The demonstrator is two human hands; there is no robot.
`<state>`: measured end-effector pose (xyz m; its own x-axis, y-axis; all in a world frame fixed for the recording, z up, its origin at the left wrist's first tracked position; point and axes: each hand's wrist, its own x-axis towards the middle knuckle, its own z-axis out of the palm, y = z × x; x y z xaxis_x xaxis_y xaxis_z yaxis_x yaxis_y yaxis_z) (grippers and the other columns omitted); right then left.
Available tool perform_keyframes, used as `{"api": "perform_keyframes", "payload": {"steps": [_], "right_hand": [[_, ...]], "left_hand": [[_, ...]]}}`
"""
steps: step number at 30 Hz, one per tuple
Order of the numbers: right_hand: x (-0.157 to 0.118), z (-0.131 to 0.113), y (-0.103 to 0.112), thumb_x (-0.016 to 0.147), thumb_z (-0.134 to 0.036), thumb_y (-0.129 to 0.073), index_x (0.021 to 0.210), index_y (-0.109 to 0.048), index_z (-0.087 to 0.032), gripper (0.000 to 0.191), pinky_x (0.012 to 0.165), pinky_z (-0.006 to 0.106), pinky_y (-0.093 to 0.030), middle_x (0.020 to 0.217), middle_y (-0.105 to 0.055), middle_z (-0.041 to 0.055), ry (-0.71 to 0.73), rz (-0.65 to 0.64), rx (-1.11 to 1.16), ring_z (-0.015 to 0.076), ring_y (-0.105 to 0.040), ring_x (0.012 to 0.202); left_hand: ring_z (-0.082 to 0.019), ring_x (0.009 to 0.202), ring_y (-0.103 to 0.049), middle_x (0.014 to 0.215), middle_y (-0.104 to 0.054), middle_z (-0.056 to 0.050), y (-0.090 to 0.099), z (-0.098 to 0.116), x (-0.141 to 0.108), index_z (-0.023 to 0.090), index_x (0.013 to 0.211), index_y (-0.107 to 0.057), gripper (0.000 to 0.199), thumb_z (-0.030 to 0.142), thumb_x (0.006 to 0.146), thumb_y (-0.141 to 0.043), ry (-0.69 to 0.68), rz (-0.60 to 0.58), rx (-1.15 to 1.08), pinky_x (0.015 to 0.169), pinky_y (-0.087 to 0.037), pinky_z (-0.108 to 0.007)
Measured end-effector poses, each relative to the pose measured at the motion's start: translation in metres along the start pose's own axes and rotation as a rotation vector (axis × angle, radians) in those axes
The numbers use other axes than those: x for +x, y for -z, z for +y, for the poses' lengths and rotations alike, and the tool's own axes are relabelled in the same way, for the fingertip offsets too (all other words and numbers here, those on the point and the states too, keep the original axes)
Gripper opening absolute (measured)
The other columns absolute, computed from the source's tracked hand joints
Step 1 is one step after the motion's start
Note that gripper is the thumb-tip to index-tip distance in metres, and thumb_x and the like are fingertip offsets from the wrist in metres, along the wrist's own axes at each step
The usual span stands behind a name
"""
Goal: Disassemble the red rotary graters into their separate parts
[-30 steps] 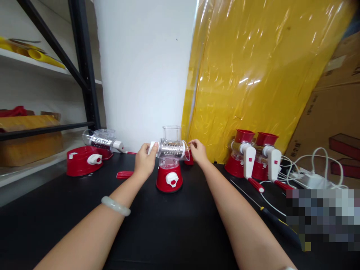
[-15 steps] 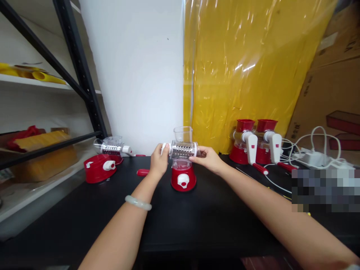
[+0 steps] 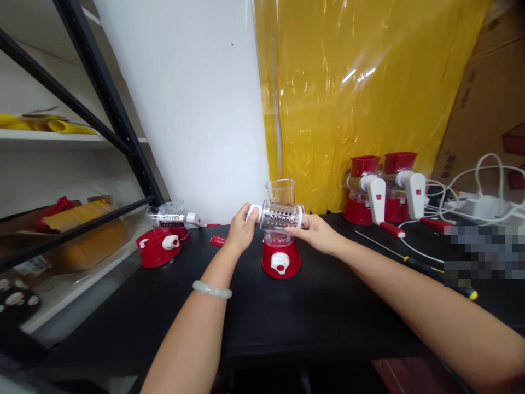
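Note:
A rotary grater [image 3: 287, 253] with a red base stands upright on the black table [image 3: 254, 323]. Its clear housing holds a perforated metal drum [image 3: 280, 216] lying sideways below an open clear hopper [image 3: 280, 191]. My left hand [image 3: 241, 229] is closed on the white crank [image 3: 254, 214] at the drum's left end; a red crank grip [image 3: 217, 241] shows left of that hand. My right hand [image 3: 318, 232] grips the right end of the drum and housing, thumb along the front. The fingers behind the grater are hidden. A white knob [image 3: 280, 264] faces me on the base.
At left are a loose red base [image 3: 158, 247] and another clear-bodied grater [image 3: 171, 214]. Two assembled graters [image 3: 365, 189] stand at right, near white cables [image 3: 484, 205] and a screwdriver [image 3: 435, 273]. Shelving [image 3: 123, 148] borders the left; yellow plastic sheeting [image 3: 348, 109] hangs behind.
The camera view has shifted and tilted, so the scene sits differently in the frame. Both hands keep their holds on the grater, with little visible change in their grip.

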<state>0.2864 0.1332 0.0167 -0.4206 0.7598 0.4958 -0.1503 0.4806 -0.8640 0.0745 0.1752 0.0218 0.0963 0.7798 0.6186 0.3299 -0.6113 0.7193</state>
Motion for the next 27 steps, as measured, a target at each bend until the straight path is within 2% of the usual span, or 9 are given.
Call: {"api": "perform_keyframes", "payload": {"steps": [5,7,10,12,17,19,21,25,27], "right_hand": [[-0.002,0.001,-0.001,0.072,-0.042,-0.073,0.106,-0.072,-0.018,0.041,0.096,0.041,-0.048,0.1,-0.074,0.006,0.002,0.019,0.001,0.0227,-0.068,0.097],[-0.003,0.003,-0.001,0.074,-0.042,-0.072,0.107,-0.071,-0.018,0.041,0.094,0.041,-0.049,0.1,-0.074,0.0063,-0.002,0.022,-0.009,0.0225,-0.068,0.096],[-0.003,0.005,0.0,0.076,-0.041,-0.071,0.105,-0.072,-0.017,0.038,0.091,0.039,-0.05,0.098,-0.075,0.0064,-0.009,0.025,-0.036,0.022,-0.069,0.092],[-0.004,0.006,0.0,0.077,-0.041,-0.07,0.104,-0.072,-0.017,0.037,0.089,0.039,-0.051,0.097,-0.075,0.0065,-0.008,0.032,-0.049,0.0221,-0.069,0.091],[-0.006,0.006,0.0,0.079,-0.039,-0.068,0.103,-0.071,-0.017,0.033,0.089,0.039,-0.051,0.097,-0.074,0.0063,-0.009,0.023,-0.03,0.0221,-0.068,0.092],[-0.006,0.005,0.0,0.078,-0.039,-0.068,0.101,-0.071,-0.017,0.032,0.088,0.038,-0.051,0.096,-0.075,0.0059,0.0,0.025,-0.007,0.0221,-0.068,0.092],[-0.006,0.004,-0.001,0.075,-0.04,-0.07,0.097,-0.072,-0.017,0.032,0.086,0.038,-0.052,0.093,-0.075,0.0059,-0.002,0.032,0.0,0.0224,-0.069,0.09],[-0.005,0.003,0.0,0.072,-0.041,-0.073,0.093,-0.072,-0.016,0.033,0.084,0.038,-0.052,0.089,-0.075,0.006,-0.007,0.036,-0.012,0.0223,-0.069,0.086],[-0.004,0.005,0.0,0.072,-0.041,-0.073,0.093,-0.072,-0.016,0.033,0.085,0.038,-0.052,0.09,-0.075,0.0064,0.008,0.033,-0.012,0.0223,-0.069,0.087]], "left_hand": [[-0.008,0.044,-0.035,0.055,-0.038,0.007,-0.001,0.0,0.001,0.021,0.074,-0.041,0.037,0.055,0.086,-0.047,0.032,-0.106,-0.145,0.044,-0.029,-0.021],[-0.007,0.043,-0.034,0.055,-0.038,0.007,-0.005,0.001,-0.002,0.021,0.075,-0.041,0.036,0.054,0.086,-0.046,0.043,-0.073,-0.196,0.042,-0.027,-0.021],[-0.008,0.043,-0.035,0.056,-0.037,0.007,-0.012,0.003,-0.007,0.021,0.073,-0.04,0.036,0.054,0.087,-0.045,0.032,0.042,-0.236,0.041,-0.026,-0.021],[-0.008,0.044,-0.035,0.056,-0.037,0.006,-0.012,0.004,-0.008,0.021,0.073,-0.039,0.036,0.054,0.086,-0.045,0.031,0.063,-0.233,0.041,-0.027,-0.021],[-0.007,0.039,-0.034,0.053,-0.037,0.007,0.002,0.008,0.001,0.021,0.073,-0.04,0.04,0.059,0.083,-0.047,0.065,-0.163,-0.167,0.038,-0.024,-0.022],[-0.007,0.038,-0.033,0.052,-0.038,0.007,0.005,0.009,0.003,0.021,0.074,-0.041,0.04,0.06,0.082,-0.048,0.07,-0.204,-0.154,0.037,-0.023,-0.022],[-0.008,0.037,-0.034,0.051,-0.038,0.007,0.003,0.008,0.001,0.021,0.074,-0.041,0.04,0.06,0.083,-0.047,0.065,-0.169,-0.167,0.037,-0.023,-0.022],[-0.008,0.038,-0.036,0.051,-0.039,0.007,-0.004,0.008,-0.008,0.022,0.073,-0.039,0.04,0.059,0.086,-0.044,0.049,0.011,-0.201,0.037,-0.026,-0.022],[-0.008,0.038,-0.037,0.051,-0.04,0.006,-0.005,0.01,-0.011,0.022,0.072,-0.04,0.041,0.059,0.087,-0.044,0.045,0.05,-0.19,0.038,-0.027,-0.022]]}}
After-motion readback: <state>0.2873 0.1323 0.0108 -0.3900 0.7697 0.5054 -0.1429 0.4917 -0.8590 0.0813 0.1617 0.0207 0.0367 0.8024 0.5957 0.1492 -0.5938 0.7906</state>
